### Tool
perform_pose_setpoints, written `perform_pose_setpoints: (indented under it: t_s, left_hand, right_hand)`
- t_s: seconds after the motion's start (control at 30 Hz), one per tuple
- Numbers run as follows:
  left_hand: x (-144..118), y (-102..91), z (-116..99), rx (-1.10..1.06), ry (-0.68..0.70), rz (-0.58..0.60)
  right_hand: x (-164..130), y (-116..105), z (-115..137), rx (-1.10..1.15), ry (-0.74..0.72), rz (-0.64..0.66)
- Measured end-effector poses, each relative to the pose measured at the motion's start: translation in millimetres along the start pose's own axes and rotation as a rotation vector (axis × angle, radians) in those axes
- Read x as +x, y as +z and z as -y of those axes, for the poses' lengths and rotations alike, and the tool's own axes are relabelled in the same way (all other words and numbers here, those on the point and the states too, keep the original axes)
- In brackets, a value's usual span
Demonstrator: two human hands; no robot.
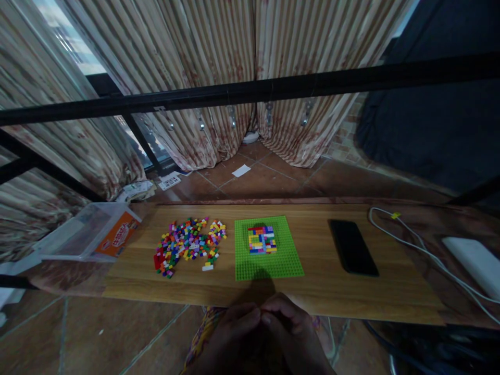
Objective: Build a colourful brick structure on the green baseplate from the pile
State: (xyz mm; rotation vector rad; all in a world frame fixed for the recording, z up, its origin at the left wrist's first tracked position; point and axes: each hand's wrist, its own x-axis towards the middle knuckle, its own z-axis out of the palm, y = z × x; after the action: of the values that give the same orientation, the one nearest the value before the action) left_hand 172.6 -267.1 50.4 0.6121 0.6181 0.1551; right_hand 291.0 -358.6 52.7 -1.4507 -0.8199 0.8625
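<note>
Squarish green baseplate (289,263), flat, edge toward hands (289,319)

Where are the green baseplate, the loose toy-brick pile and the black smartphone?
Green baseplate (287,251), head view: bare studs, right side.
Loose toy-brick pile (184,238), head view: its middle.
Black smartphone (353,248), head view: middle of its upper surface.

Around the phone (353,247)
To its right, white cable (441,263) and slab (474,264); beyond it, black rail (234,94) and striped curtains (211,47); beyond and leftward, paper (241,170) on tiles (273,179).

hands (287,319): grasp unclr | wht device (473,263) cut R | label (117,237) txt blurred
</note>
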Motion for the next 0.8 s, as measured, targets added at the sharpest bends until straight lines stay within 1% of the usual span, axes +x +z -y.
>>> perform_pose_setpoints:
  t_s: [0.13, 0.2, 0.27, 0.37, 0.43, 0.5, 0.53, 0.6, 0.67, 0.73, 0.8]
  left_hand:
    - [5, 9.8, -4, -0.037, -0.044, 0.001]
    - [8, 13.8, -7, -0.049, -0.044, 0.021]
    - [10, 15.9, -10, -0.048, -0.035, 0.029]
    - [12, 13.5, -10, -0.010, -0.032, 0.018]
    - [11, 7.6, -4, 0.064, -0.039, 0.020]
    - [10, -1.3, 8, 0.157, -0.051, 0.029]
    - [10, -6.5, 15, 0.197, -0.064, 0.031]
    - [10, -16.3, 31, 0.219, -0.160, 0.043]
    - [11, -23.1, 43, 0.232, -0.223, 0.050]
    - [13, -25.3, 49, 0.221, -0.258, 0.048]
    - [14, -24.2, 49, 0.170, -0.272, 0.044]
  right_hand:
    - [2, 0, 0, 0.044, 0.032, -0.046]
    - [5, -1, 1, 0.097, 0.071, -0.047]
    - [12, -5, 3, 0.154, 0.126, -0.086]
    - [29, -16, 3, 0.200, 0.150, -0.249]
    - [47, -25, 1, 0.183, 0.104, -0.354]
    - [69, -33, -3, 0.118, 0.048, -0.393]
    - [80, -36, -6, 0.081, 0.022, -0.394]
    - [101, -39, -15, 0.013, -0.033, -0.391]
    - [118, -39, -24, -0.057, -0.078, -0.358]
    - [129, -36, -31, -0.116, -0.107, -0.327]
    - [134, -34, -34, -0.163, -0.121, -0.311]
